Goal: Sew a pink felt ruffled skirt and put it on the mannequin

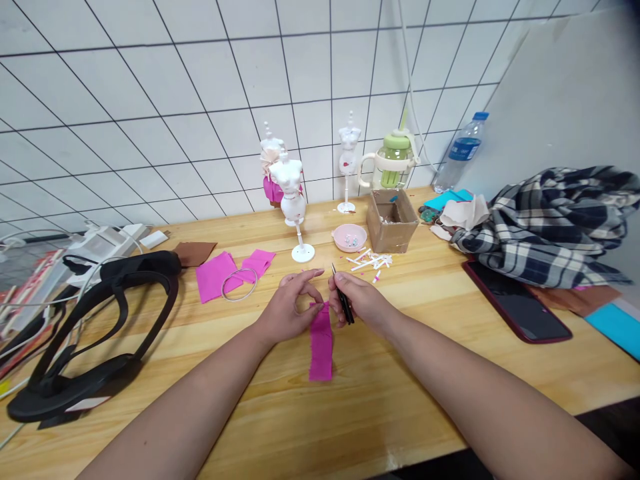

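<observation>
1. At the middle of the pale wooden worktop, a narrow strip of magenta fabric is laid flat, its top end pinched by the fingers of the left hand.
2. Slim black tweezers are gripped by the closed fingers of the right hand (tips just beside the strip's top).
3. A white miniature mannequin on a stand is seen behind the hands.
</observation>
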Motion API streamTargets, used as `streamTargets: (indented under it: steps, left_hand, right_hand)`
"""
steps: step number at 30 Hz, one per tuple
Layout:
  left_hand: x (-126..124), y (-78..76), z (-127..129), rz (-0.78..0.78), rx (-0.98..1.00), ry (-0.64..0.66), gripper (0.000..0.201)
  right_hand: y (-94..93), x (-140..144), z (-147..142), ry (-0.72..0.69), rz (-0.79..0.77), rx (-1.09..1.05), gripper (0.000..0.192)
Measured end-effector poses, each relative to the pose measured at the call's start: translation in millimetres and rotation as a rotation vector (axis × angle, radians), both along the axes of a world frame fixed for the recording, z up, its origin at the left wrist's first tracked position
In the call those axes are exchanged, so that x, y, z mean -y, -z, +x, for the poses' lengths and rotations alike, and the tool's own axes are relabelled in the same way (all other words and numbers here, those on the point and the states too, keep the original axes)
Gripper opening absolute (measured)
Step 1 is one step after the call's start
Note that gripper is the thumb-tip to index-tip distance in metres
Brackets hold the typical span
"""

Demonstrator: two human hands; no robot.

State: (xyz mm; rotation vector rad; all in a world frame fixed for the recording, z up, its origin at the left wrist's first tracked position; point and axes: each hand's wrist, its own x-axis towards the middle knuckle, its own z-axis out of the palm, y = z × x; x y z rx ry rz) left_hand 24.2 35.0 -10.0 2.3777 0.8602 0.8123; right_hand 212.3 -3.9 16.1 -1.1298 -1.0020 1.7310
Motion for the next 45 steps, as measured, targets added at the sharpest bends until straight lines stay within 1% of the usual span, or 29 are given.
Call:
streamTargets:
  steps: [5, 10, 16, 24, 29, 34, 36, 37, 39, 41, 42, 43, 45]
  left_hand:
    - [0.4, -1.3, 0.8, -0.005, 0.006, -0.007, 0.059]
    - [0.5, -0.8, 1.1, -0.006, 0.007, -0.008, 0.059]
    - [-0.1, -0.2, 0.1, -0.001, 0.023, 0.007, 0.060]
    - [0.4, -1.9, -0.5, -0.002, 0.019, 0.015, 0.060]
    - [0.9, -2.0, -1.2, -0.005, 0.013, 0.005, 0.060]
    - [-0.4, -0.4, -0.7, -0.027, 0.008, -0.024, 0.059]
    - [-1.7, 0.5, -0.4, -0.056, 0.013, -0.031, 0.058]
    - [-2.4, 0.7, -0.3, -0.076, 0.016, -0.035, 0.057]
    - [-4.1, 0.9, -0.7, -0.119, 0.024, -0.064, 0.058]
    - [-5.7, 0.9, -1.8, -0.168, 0.033, -0.124, 0.059]
    - [-6.6, 1.0, -2.6, -0.194, 0.039, -0.155, 0.060]
    - [-7.4, 1.4, -3.4, -0.220, 0.046, -0.179, 0.060]
    - [-8.7, 2.6, -4.7, -0.266, 0.061, -0.208, 0.061]
  right_hand:
    - [1.2, -0.6, 0.2, -0.007, 0.027, -0.029, 0.037]
    - [1.2, -0.9, 0.7, -0.007, 0.045, -0.027, 0.035]
    - [0.5, -1.2, 1.1, -0.005, 0.037, -0.024, 0.038]
    - [2.3, -1.7, 1.5, -0.006, 0.047, -0.035, 0.036]
    - [2.2, -2.0, 1.7, -0.003, 0.068, -0.015, 0.037]
    - [7.0, -5.8, 3.3, 0.007, 0.092, 0.043, 0.036]
    - [8.1, -9.7, 8.7, 0.025, 0.145, 0.193, 0.033]
    - [7.9, -11.9, 12.9, 0.036, 0.200, 0.338, 0.031]
    - [6.2, -16.3, 23.5, 0.039, 0.352, 0.762, 0.026]
    - [3.8, -18.8, 34.6, -0.031, 0.463, 1.229, 0.020]
    - [2.8, -19.1, 39.2, -0.077, 0.496, 1.404, 0.020]
    - [2.0, -18.8, 42.9, -0.119, 0.511, 1.541, 0.020]
    - [1.1, -16.8, 47.2, -0.179, 0.518, 1.699, 0.023]
